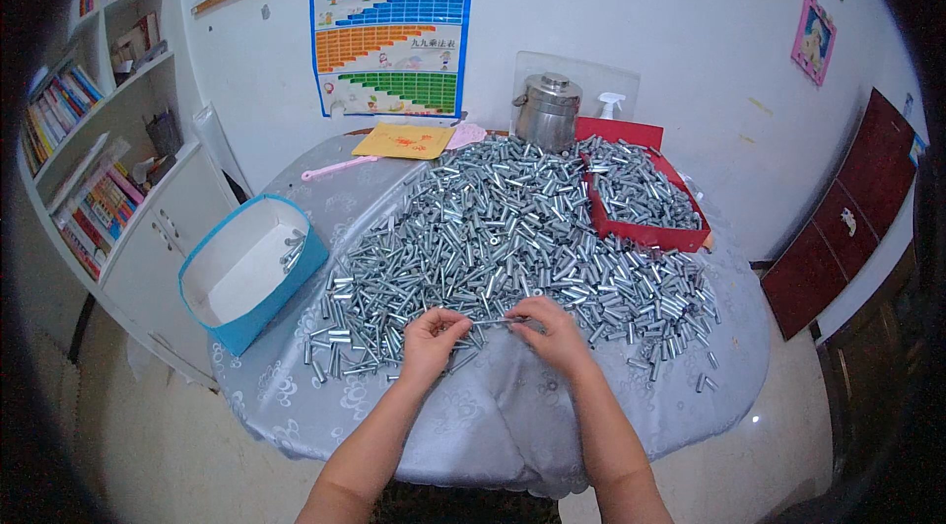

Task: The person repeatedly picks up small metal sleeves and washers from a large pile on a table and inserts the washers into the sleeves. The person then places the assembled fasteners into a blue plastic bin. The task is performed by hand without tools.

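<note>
my left hand (426,345), slim metal piece (489,322), right hand (554,332), near the table's (675,416) front edge
blue bin (278,302) by the left edge; i pinch the piece's ends, both hands nearly closed, probably to steady it; red box (641,234) toward the far right edge.

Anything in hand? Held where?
Yes: a slim metal rod, spanning both hands. The left hand pinches its left end; the right hand has fingertips at its right end, exact grip too small to tell.
</note>
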Available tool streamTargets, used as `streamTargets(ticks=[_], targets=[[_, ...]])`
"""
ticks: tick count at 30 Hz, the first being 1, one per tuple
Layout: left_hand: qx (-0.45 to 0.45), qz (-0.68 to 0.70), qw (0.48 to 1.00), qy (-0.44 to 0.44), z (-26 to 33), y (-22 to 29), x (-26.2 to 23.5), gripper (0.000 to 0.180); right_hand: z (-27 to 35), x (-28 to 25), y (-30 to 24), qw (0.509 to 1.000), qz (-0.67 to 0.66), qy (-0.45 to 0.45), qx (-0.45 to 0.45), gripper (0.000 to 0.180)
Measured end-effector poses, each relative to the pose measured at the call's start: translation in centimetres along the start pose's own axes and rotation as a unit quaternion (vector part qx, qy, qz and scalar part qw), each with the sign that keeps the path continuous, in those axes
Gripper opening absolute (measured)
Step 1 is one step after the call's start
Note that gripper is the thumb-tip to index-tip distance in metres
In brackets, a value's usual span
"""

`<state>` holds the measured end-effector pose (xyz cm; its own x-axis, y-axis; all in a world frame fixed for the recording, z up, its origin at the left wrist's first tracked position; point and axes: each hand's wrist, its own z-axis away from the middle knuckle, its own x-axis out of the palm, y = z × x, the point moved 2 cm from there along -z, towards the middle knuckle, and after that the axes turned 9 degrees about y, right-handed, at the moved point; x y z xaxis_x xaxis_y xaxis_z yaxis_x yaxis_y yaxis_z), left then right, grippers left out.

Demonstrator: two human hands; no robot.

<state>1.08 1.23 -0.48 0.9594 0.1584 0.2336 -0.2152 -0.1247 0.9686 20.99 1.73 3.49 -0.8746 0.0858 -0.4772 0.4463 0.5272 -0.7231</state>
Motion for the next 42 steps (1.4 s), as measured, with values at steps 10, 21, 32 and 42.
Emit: streamTargets(ticks=[10, 21, 32, 42], targets=[[-0.011, -0.038, 0.999, -0.017, 0.7, 0.7, 0.6, 0.021, 0.3, 1.1, -1.2, 0.999, 0.000, 0.007, -0.039, 0.020], [-0.052, -0.013, 0.996, -0.077, 1.5, 0.3, 1.7, 0.025, 0.6, 2.5, -0.6, 0.990, -0.118, 0.038, 0.062, 0.020], [-0.087, 0.070, 0.994, -0.005, 0.6, 0.6, 0.7, 0.020, 0.1, 2.4, 1.3, 0.962, 0.257, -0.005, -0.088, 0.012], [-0.091, 0.074, 0.993, -0.001, 0.5, 0.4, 0.5, 0.021, 0.6, 1.2, 1.0, 0.974, 0.213, -0.062, -0.051, 0.016]])
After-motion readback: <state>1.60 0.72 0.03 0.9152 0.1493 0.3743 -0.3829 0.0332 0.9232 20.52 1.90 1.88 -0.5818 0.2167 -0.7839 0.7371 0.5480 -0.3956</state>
